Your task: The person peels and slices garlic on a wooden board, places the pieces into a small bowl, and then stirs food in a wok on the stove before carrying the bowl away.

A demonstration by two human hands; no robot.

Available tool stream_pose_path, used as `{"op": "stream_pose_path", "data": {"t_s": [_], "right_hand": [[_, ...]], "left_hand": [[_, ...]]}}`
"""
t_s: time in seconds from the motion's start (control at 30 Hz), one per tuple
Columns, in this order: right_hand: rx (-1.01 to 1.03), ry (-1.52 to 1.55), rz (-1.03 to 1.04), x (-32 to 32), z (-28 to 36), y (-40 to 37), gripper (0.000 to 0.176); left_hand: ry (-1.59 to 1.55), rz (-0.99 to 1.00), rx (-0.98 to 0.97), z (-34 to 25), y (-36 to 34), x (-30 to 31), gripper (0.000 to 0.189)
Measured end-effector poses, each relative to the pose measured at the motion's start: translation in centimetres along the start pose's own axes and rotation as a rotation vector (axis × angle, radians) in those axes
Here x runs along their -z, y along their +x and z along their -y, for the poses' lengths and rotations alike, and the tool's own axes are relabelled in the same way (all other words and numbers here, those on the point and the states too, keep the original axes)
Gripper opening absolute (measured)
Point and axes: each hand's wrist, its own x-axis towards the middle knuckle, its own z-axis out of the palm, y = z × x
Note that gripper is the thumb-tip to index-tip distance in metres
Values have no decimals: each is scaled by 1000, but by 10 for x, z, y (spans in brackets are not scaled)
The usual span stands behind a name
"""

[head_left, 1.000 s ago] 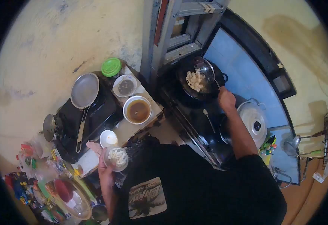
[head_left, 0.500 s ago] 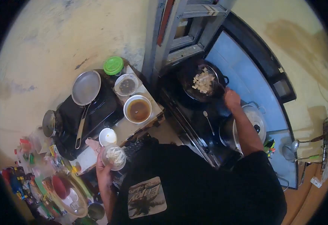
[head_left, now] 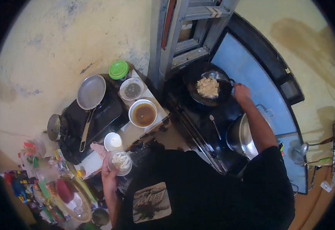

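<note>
My right hand [head_left: 242,93] is closed around the handle of a metal spatula [head_left: 213,75]. The spatula's blade lies at the far side of a heap of pale, chopped food [head_left: 208,88] inside a dark wok [head_left: 225,98] on the stove. In my left hand [head_left: 109,167] is a small clear bowl [head_left: 128,171] with white pieces in it, whose kind I cannot make out. The fingers grip its left side, and it is held close to a white cup [head_left: 113,142] on the counter.
A spoon [head_left: 215,127] lies on the stove [head_left: 202,119], near a large lidded pot [head_left: 239,140] under my right forearm. Bowls of brown liquid [head_left: 143,115] and dark liquid [head_left: 132,90], a green-lidded container [head_left: 118,70] and a frying pan [head_left: 91,92] stand to the left.
The spatula has swung from the right side of the food to its far side, and the food lies in a tighter heap. My left hand still holds the bowl. The view has shifted slightly.
</note>
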Motion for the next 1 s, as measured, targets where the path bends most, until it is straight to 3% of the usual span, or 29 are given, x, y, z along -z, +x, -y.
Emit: {"op": "stream_pose_path", "data": {"t_s": [0.2,0.27,0.37,0.43,0.5,0.53,0.6,0.7,0.83,0.9,0.93,1.0], "right_hand": [[-256,77,128,-2,-19,3,28],[-255,103,164,-16,-12,-9,27],[-211,166,223,-98,-13,-23,28],[346,-191,438,-129,1,-17,29],[-415,1103,206,-121,45,-51,23],[-416,1103,208,-121,57,-49,23],[-795,1744,463,-124,74,-40,20],[-891,1940,379,-121,82,-35,18],[-818,1738,288,-97,72,-39,16],[-594,1367,144,-90,65,-41,15],[-595,1364,143,-86,65,-44,15],[-110,607,-303,-69,65,-57,20]], "left_hand": [[-1,47,14,3,1,-3,69],[5,51,-1,2,3,1,69],[7,29,-11,0,2,2,70],[4,4,-4,0,-2,4,70],[-33,18,3,0,-4,6,69],[-32,17,5,1,-5,7,69],[-14,31,-3,1,-8,10,69],[-32,33,4,-5,-8,11,70],[-68,6,-26,-7,-8,8,70],[-33,37,-18,-2,-3,21,72],[-35,38,-16,1,-2,23,72],[-27,8,-7,4,-1,25,72]]}}
